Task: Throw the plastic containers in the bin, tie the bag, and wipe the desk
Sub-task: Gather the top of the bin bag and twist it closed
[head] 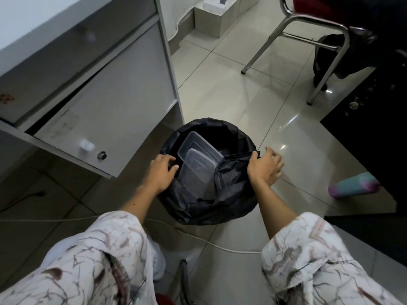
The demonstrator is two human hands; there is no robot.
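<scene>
Right hand (264, 167) grips bag (231, 183) (containers (198, 159) inside)

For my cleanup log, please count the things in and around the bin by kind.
Clear plastic containers: 2
Black bin bag: 1
Hands on the bag, left hand and right hand: 2
Total: 5
</scene>
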